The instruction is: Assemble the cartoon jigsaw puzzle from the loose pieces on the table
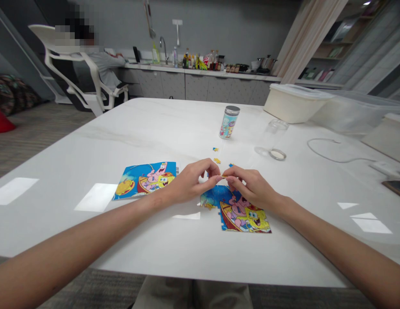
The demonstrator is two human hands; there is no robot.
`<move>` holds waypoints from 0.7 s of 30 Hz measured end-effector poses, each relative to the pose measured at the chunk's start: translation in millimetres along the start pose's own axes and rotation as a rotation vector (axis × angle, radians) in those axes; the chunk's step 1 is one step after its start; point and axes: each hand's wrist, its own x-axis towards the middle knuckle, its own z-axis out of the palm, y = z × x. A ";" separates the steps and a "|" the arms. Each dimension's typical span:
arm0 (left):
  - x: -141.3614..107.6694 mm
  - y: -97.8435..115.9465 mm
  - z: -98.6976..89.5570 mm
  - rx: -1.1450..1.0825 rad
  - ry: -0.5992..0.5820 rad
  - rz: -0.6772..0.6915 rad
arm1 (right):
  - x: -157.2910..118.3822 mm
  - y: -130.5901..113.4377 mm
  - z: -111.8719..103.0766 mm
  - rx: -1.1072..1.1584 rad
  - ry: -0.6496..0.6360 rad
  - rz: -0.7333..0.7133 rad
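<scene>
Just above a partly joined jigsaw puzzle (241, 212), my left hand (198, 178) and my right hand (248, 182) meet fingertip to fingertip. Between them they pinch one small puzzle piece (223, 177), mostly covered by the fingers. The joined part shows a pink figure and a yellow figure in a boat on blue; its lower left side has a stepped edge. Loose yellow pieces (217, 161) and a blue-and-yellow piece (215, 149) lie beyond my hands. Left of the puzzle, partly behind my left wrist, is a picture card (145, 178) with the same scene.
A printed canister (230, 122) with a grey lid stands farther back. Beside it are a clear jar (277, 131) and a round lid (277, 154). Cream bins (294, 103) and a white cable (328, 156) occupy the right side. A person sits in a white-framed chair (90, 81) at the back left.
</scene>
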 end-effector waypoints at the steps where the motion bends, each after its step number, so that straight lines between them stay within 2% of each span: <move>1: -0.1 -0.5 0.2 0.001 0.001 0.002 | -0.1 0.1 0.6 -0.001 0.003 -0.005; 8: -1.6 -2.1 1.3 0.005 -0.019 0.001 | -1.7 3.3 6.3 -0.012 0.006 -0.045; 14: -1.8 -3.8 2.3 -0.018 -0.077 -0.037 | -0.9 2.6 5.0 0.003 0.067 -0.074; 21: -2.3 -3.6 2.8 -0.043 -0.070 -0.072 | -1.2 1.5 4.6 0.056 0.096 -0.109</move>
